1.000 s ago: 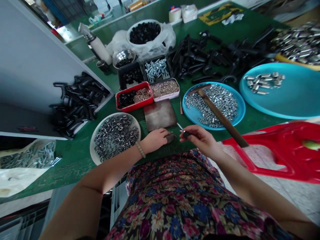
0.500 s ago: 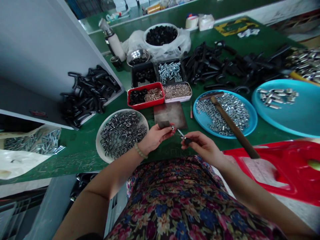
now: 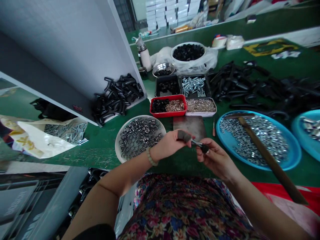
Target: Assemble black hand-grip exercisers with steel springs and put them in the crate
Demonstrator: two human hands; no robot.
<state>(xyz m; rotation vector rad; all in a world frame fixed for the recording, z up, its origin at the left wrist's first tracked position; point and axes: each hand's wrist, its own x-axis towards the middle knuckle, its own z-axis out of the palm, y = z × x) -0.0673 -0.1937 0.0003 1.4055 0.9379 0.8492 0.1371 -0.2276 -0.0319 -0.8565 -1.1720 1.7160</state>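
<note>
The hands partly hide the bolt held between them.

Left hand now at bolt tip, view turned left

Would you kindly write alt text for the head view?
The right hand holds a bolt, its tip at the left hand, over a green bench. Nearby are a red tray and a hammer lying across a blue basin.

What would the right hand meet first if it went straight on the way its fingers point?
The right hand would likely meet the left hand first; the metal rod between them leads that way, though the exact depth is unclear.
</note>
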